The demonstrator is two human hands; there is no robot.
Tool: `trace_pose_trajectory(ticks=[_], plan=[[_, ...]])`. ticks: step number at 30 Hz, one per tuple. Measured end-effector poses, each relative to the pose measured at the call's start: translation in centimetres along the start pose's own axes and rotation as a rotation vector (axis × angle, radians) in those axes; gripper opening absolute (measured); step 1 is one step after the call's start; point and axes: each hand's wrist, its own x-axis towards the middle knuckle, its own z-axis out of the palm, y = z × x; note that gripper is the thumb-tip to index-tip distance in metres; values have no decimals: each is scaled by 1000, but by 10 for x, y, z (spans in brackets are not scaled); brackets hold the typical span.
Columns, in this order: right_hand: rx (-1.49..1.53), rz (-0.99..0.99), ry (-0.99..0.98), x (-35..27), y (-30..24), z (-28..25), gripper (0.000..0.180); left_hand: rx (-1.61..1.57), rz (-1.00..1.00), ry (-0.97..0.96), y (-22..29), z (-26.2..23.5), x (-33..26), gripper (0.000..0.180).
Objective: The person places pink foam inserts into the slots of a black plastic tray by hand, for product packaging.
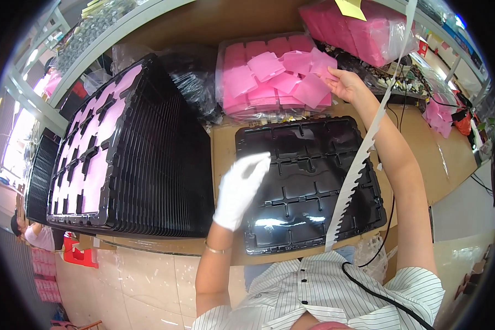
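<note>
A tall stack point(148, 165) of black trays, its top one already lined with pink sheets, stands left of an empty tray point(313, 187) on the bench — none of its cells is filled yet. The gloved left hand point(241, 190) hovers open over it; the bare right hand point(344, 82) pinches a sheet point(312, 89) at the pink pile point(269, 77) behind.

Left hand point(239, 190) in a white glove, hovering over the near-left corner of an empty black compartment tray point(313, 187). Right hand point(344, 82), bare, reaching to the pile of pink foam squares point(275, 77) behind it. Tall stack of black trays point(148, 165) on the left, topped with pink sheets.
</note>
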Motion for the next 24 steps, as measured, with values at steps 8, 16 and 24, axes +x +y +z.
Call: trace_pose_trajectory(ticks=[8, 16, 24], plan=[[357, -52, -162, -45, -4, -3, 37, -401, -91, -177, -18, 30, 64, 63], [32, -71, -203, -143, 38, -12, 38, -925, -113, -186, -36, 31, 85, 93], [-156, 16, -104, -204, 13, 13, 25, -418, 155, -234, -17, 33, 64, 77]])
